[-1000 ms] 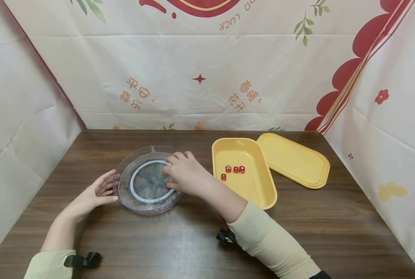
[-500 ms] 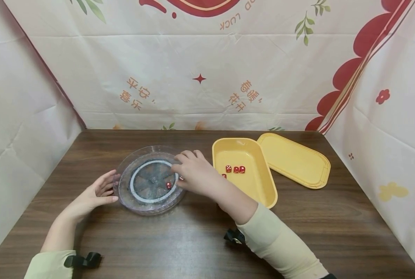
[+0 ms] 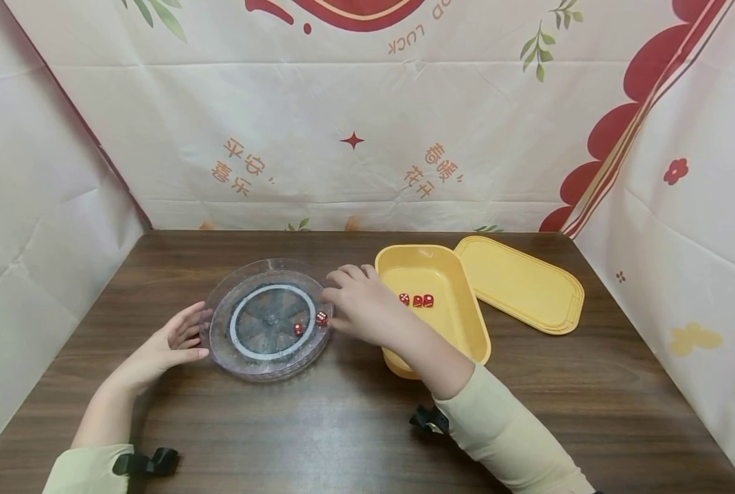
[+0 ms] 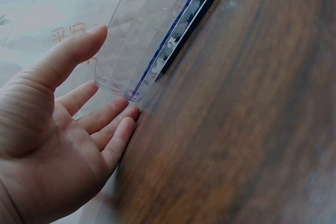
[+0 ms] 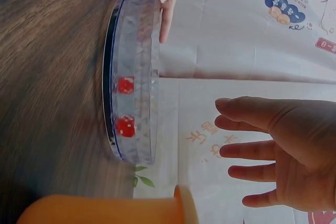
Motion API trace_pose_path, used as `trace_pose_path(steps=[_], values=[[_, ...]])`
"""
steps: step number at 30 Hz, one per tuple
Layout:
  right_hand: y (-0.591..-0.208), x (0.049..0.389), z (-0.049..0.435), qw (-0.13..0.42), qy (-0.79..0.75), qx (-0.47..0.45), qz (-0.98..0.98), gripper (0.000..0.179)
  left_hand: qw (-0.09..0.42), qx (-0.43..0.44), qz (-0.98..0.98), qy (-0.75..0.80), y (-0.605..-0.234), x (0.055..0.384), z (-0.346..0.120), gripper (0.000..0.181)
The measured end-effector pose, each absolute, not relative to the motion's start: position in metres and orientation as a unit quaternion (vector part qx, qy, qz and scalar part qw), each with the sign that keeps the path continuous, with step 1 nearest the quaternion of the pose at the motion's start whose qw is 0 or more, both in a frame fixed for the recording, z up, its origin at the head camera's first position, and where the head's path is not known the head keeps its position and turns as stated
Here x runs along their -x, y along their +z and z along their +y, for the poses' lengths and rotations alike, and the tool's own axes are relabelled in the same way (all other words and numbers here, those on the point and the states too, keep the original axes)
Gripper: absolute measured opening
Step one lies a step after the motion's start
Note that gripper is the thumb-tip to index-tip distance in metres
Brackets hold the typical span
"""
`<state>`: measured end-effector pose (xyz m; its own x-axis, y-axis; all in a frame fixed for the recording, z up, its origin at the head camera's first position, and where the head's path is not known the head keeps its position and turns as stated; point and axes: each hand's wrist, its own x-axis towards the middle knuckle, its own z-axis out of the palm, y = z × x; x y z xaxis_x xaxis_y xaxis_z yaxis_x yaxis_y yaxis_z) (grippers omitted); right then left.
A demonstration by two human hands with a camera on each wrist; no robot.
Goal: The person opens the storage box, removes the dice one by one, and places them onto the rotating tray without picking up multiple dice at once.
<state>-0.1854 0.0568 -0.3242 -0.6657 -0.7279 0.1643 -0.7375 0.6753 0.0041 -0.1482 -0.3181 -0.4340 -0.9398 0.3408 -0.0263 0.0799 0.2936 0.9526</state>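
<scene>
A clear plastic round dish with a ringed, dark base stands on the left of the table. Inside it lie two red dice: one die near the white ring, the other die by the right wall. Both show through the wall in the right wrist view. My left hand rests its relaxed fingers at the dish's left side, thumb apart. My right hand hovers just right of the dish; its fingers are spread and hold nothing.
A yellow box stands right of the dish, partly covered by my right forearm. Three red dice show inside, among them a die. Its yellow lid lies at the box's right. A printed cloth hangs behind the table.
My right hand has drawn back rightward out of the dish, uncovering two dice there. It now hides one die in the yellow box. My left hand has stayed in place.
</scene>
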Motion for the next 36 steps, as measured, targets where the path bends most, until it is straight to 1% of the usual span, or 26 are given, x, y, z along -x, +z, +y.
trace_pose_path(steps=[18, 23, 30, 36], values=[[-0.326, 0.193, 0.089, 0.061, 0.060, -0.380, -0.921, 0.029, 0.116, -0.118, 0.797, 0.580, -0.435, 0.150, -0.318, 0.084], [-0.326, 0.196, 0.099, 0.071, 0.062, -0.378, -0.921, 0.031, 0.115, -0.119, 0.798, 0.580, -0.435, 0.150, -0.319, 0.084], [-0.326, 0.200, 0.115, 0.086, 0.067, -0.359, -0.927, 0.028, 0.112, -0.123, 0.797, 0.581, -0.435, 0.150, -0.319, 0.084], [-0.326, 0.204, 0.124, 0.075, 0.070, -0.341, -0.935, 0.024, 0.110, -0.126, 0.795, 0.583, -0.434, 0.149, -0.318, 0.083]])
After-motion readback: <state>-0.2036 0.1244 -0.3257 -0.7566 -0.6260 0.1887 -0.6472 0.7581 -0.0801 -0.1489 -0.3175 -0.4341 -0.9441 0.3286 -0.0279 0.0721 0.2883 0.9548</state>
